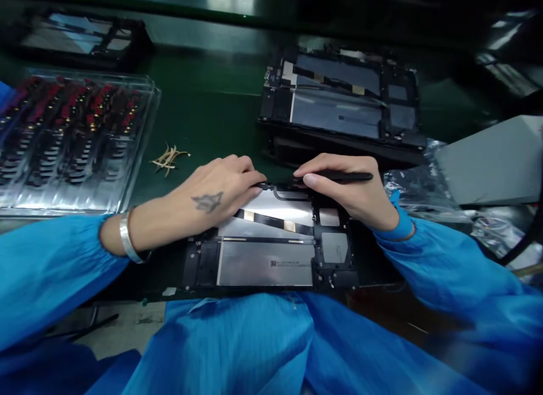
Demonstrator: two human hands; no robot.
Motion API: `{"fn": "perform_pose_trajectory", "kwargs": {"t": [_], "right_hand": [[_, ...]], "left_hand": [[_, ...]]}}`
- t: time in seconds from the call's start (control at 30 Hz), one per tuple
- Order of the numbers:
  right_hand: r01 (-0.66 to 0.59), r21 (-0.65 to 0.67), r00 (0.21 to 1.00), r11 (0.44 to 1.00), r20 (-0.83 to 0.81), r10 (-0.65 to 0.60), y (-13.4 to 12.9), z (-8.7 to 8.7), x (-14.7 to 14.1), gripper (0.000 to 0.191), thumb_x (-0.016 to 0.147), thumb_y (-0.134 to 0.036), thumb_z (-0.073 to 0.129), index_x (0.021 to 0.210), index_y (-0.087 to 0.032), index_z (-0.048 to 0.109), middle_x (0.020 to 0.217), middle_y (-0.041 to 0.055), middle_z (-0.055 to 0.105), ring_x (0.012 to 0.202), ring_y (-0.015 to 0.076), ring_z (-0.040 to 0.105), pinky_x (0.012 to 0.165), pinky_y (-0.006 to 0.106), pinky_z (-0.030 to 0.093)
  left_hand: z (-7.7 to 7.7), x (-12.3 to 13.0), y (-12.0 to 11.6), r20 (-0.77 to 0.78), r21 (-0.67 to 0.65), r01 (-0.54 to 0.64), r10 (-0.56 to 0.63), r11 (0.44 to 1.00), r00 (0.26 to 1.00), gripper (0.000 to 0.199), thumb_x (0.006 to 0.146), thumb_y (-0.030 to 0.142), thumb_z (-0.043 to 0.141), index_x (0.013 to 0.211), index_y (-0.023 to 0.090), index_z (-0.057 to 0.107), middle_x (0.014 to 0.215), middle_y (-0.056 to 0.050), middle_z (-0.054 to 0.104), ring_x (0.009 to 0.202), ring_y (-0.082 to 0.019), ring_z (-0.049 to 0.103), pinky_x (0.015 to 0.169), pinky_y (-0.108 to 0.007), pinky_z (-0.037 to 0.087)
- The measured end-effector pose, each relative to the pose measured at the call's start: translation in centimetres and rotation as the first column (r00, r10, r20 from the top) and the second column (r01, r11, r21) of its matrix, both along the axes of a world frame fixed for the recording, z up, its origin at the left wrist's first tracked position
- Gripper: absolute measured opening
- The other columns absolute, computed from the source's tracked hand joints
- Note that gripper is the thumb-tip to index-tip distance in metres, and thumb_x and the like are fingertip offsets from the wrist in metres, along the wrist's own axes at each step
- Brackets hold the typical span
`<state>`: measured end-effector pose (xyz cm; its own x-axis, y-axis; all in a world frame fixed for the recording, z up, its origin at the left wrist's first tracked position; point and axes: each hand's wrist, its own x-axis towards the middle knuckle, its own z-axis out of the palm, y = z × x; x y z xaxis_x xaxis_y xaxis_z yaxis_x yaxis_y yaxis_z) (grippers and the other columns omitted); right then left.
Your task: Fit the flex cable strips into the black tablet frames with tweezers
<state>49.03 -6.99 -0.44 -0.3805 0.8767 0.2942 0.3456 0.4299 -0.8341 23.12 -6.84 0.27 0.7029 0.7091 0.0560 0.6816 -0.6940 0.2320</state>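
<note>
An opened tablet-like device (267, 262) lies flat at the near edge of the green table, its silver battery panels and black ribbon cable facing up. My left hand (224, 185) rests over its upper left part, fingers closed together at the far edge; what they pinch, if anything, is too small to make out. Above the device's upper right edge, my right hand (348, 185) grips a slim black tool (350, 176) between thumb and fingers. The tool's tip is near the far edge, though dark and hard to see.
Behind stands a stack of similar opened devices (339, 101). Clear plastic trays of parts (142, 140) are at the left, with thin tan strips (168, 158) beside them. Another device (80, 35) lies far left. A grey box (492, 157) and plastic bags (419, 185) sit at the right.
</note>
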Motion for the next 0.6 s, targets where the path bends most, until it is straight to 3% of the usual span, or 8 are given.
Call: {"fn": "perform_pose_trajectory", "kwargs": {"t": [0.13, 0.6], "right_hand": [[-0.034, -0.012, 0.999, 0.999, 0.015, 0.034, 0.2, -0.3, 0.3, 0.009, 0.089, -0.027, 0.073, 0.094, -0.027, 0.081, 0.095, 0.0012, 0.078, 0.089, 0.0175, 0.072, 0.079, 0.031, 0.06], [-0.106, -0.015, 0.993, 0.994, 0.058, 0.107, 0.3, 0.0, 0.6, 0.015, 0.089, -0.02, 0.073, 0.099, -0.027, 0.081, 0.098, 0.0006, 0.078, 0.09, 0.0164, 0.073, 0.079, 0.029, 0.059]], "left_hand": [[-2.3, -0.4, -0.1, 0.135, -0.042, -0.008, 0.013, 0.999, 0.991, 0.037, 0.106, 0.031, 0.04, 0.131, 0.021, 0.066, 0.112, -0.008, 0.063, 0.101, -0.022, 0.06, 0.083, -0.032, 0.048], [-3.0, -0.5, 0.1, 0.199, 0.008, -0.016, 0.014, 1.0, 0.98, 0.037, 0.107, 0.033, 0.039, 0.124, 0.022, 0.069, 0.109, -0.008, 0.063, 0.096, -0.021, 0.059, 0.078, -0.03, 0.045]]}}
